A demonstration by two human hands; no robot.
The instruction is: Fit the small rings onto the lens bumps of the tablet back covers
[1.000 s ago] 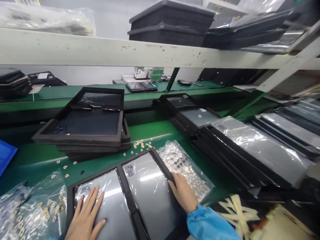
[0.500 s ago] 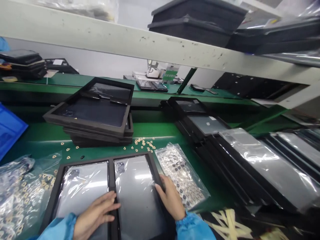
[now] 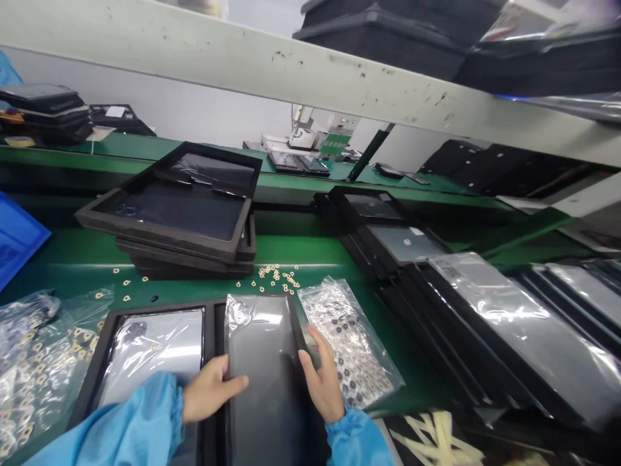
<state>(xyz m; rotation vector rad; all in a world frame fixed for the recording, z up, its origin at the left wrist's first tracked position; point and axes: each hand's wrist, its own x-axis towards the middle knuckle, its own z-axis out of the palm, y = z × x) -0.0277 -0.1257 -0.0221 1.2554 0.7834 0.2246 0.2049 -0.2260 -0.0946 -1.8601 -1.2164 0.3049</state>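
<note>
A black foam tray (image 3: pixel 209 336) with two pockets lies on the green bench in front of me. Its left pocket holds a grey back cover in clear plastic (image 3: pixel 150 349). A second bagged cover (image 3: pixel 262 369) is tilted up out of the right pocket. My left hand (image 3: pixel 209 392) grips its left edge, and my right hand (image 3: pixel 321 378) grips its right edge. Both arms wear blue sleeves. A clear bag of small ring parts (image 3: pixel 352 346) lies just right of my right hand.
A stack of black trays (image 3: pixel 179 223) sits behind. Loose gold rings (image 3: pixel 276 278) scatter on the bench. More bags of rings (image 3: pixel 33 349) lie left, near a blue bin (image 3: pixel 17 236). Rows of bagged covers in trays (image 3: pixel 495 317) fill the right. A white shelf beam (image 3: pixel 291 68) runs overhead.
My left hand slid from the left cover to the right one. Both hands now grip the right cover, which has lifted out of its pocket.
</note>
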